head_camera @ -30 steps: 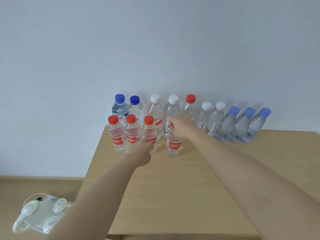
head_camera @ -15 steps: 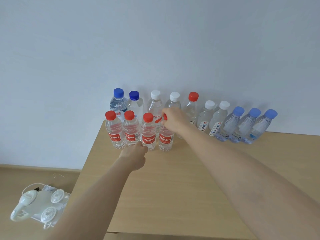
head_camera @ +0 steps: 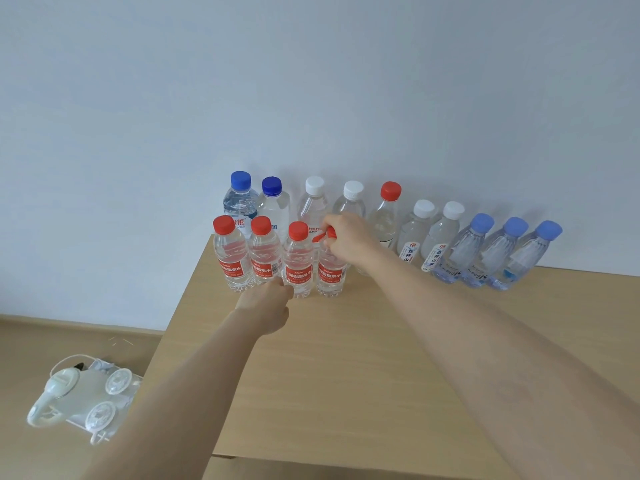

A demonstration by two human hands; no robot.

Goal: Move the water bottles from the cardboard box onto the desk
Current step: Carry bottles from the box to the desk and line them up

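Four red-capped water bottles stand in a front row on the wooden desk [head_camera: 346,375]. My right hand [head_camera: 346,233] grips the neck and cap of the rightmost one [head_camera: 332,273], which stands upright beside the third bottle [head_camera: 298,268]. My left hand [head_camera: 266,306] is curled just in front of the bases of the second bottle [head_camera: 265,254] and the third, with nothing held in it. The first bottle [head_camera: 231,258] stands at the desk's left edge. The cardboard box is out of view.
Behind the front row, several bottles with blue, white and red caps line the wall [head_camera: 353,209], the small blue-capped ones [head_camera: 512,251] at the right. A white plastic device [head_camera: 79,393] lies on the floor to the left of the desk.
My right hand slid the fourth red-capped bottle left until it stood beside the third. My left hand came off the third bottle and drew back a little.
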